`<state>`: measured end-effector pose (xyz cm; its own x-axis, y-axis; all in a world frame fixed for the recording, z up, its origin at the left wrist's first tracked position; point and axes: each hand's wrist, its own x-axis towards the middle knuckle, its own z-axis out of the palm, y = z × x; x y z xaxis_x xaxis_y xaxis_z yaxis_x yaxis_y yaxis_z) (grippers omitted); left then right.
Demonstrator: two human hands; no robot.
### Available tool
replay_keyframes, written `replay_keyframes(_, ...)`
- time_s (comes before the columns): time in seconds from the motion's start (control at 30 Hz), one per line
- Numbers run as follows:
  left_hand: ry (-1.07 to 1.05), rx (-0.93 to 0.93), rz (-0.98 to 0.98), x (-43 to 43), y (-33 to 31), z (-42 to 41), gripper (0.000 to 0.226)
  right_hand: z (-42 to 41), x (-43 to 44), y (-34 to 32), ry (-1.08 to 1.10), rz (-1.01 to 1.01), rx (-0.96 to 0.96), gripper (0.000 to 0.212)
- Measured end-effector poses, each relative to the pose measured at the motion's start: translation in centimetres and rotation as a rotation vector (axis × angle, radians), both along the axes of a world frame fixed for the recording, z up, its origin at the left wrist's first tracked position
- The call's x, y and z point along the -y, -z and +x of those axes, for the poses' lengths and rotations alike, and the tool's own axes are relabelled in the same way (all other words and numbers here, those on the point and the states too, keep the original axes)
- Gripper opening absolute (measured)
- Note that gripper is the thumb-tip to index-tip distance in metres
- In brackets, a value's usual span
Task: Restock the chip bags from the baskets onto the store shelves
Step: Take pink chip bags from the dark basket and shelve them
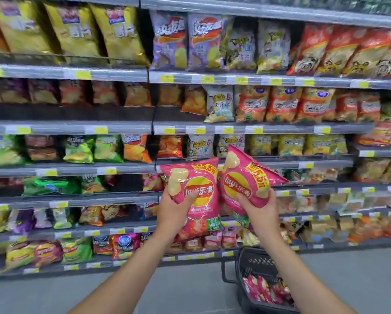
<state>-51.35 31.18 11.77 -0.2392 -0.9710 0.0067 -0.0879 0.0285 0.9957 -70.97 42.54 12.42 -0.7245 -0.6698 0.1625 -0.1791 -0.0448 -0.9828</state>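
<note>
My left hand point(175, 208) grips a pink chip bag point(198, 177) held upright in front of the shelves. My right hand point(260, 209) grips a second pink chip bag point(242, 175), tilted to the right, its top corner near the middle shelf point(280, 164). The two bags sit side by side and almost touch. On the floor at lower right stands a black basket point(253, 261) with more pink bags point(264, 288) inside; my right forearm hides part of it.
Store shelves point(76, 128) several tiers high fill the view, packed with chip bags in yellow, purple, orange, green and red, with yellow price tags on the rails. There is a dark gap point(124, 184) on the shelf left of my hands. Grey floor point(54, 293) lies below.
</note>
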Motion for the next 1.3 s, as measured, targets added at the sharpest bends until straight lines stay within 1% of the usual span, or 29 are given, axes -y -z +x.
replay_keyframes(0.13, -0.140, 0.014, -0.031, 1.3, -1.2, 6.9, 0.043, 4.1, 4.1, -0.8, -0.163, 0.033, 0.048, 0.064)
replay_keyframes(0.2, -0.206, 0.019, -0.033, 2.1, -1.7, 10.7, 0.049, 6.9, 6.1, -1.4, -0.252, 0.039, 0.060, 0.067)
replay_keyframes(0.27, -0.283, 0.021, -0.039, 2.8, -2.0, 14.9, 0.051, 10.0, 8.2, -2.0, -0.319, 0.039, 0.067, 0.058)
replay_keyframes(0.3, -0.319, 0.020, -0.046, 3.2, -2.1, 17.2, 0.051, 11.7, 9.2, -2.2, -0.352, 0.033, 0.070, 0.061)
replay_keyframes(0.4, -0.408, 0.015, -0.056, 4.0, -2.2, 24.3, 0.052, 17.5, 12.2, -2.5, -0.436, 0.035, 0.089, 0.099)
replay_keyframes(0.47, -0.473, 0.012, -0.046, 4.4, -2.0, 29.4, 0.058, 21.6, 13.9, -2.5, -0.513, 0.026, 0.092, 0.104)
replay_keyframes(0.53, -0.538, 0.001, -0.032, 4.8, -1.7, 34.8, 0.071, 26.4, 15.6, -2.9, -0.572, 0.040, 0.073, 0.106)
replay_keyframes(0.6, -0.590, 0.009, -0.033, 5.0, -1.5, 40.3, 0.080, 31.1, 17.3, -3.0, -0.634, 0.048, 0.067, 0.109)
replay_keyframes(0.67, -0.668, 0.014, -0.030, 5.3, -0.9, 45.8, 0.091, 36.1, 18.6, -3.3, -0.684, 0.053, 0.067, 0.105)
replay_keyframes(0.7, -0.705, 0.018, -0.026, 5.3, -0.8, 48.5, 0.096, 38.5, 19.4, -3.3, -0.706, 0.056, 0.067, 0.100)
replay_keyframes(0.77, -0.752, 0.031, -0.026, 5.1, -0.6, 53.7, 0.096, 43.4, 20.6, -3.3, -0.765, 0.066, 0.085, 0.090)
replay_keyframes(0.83, -0.802, 0.049, -0.029, 4.4, -1.0, 58.2, 0.094, 47.9, 22.1, -2.8, -0.813, 0.073, 0.081, 0.091)
replay_keyframes(0.9, -0.847, 0.036, -0.040, 3.7, -1.2, 62.3, 0.080, 52.3, 23.4, -2.1, -0.860, 0.074, 0.082, 0.089)
replay_keyframes(0.97, -0.892, 0.014, -0.062, 3.2, -1.2, 66.2, 0.063, 56.7, 24.3, -1.9, -0.912, 0.076, 0.083, 0.071)
replay_keyframes(1.0, -0.914, 0.013, -0.062, 2.8, -1.3, 67.9, 0.061, 58.8, 24.7, -1.9, -0.942, 0.079, 0.089, 0.062)
replay_keyframes(1.07, -0.960, 0.018, -0.054, 2.1, -1.2, 71.3, 0.059, 62.9, 25.5, -1.8, -1.004, 0.084, 0.098, 0.056)
replay_keyframes(1.2, -1.077, 0.014, -0.049, 0.6, -0.4, 77.6, 0.058, 70.5, 27.6, -1.1, -1.113, 0.091, 0.100, 0.062)
replay_keyframes(1.3, -1.177, 0.037, -0.022, -0.1, 0.2, 81.4, 0.057, 75.9, 28.9, -0.8, -1.191, 0.093, 0.104, 0.056)
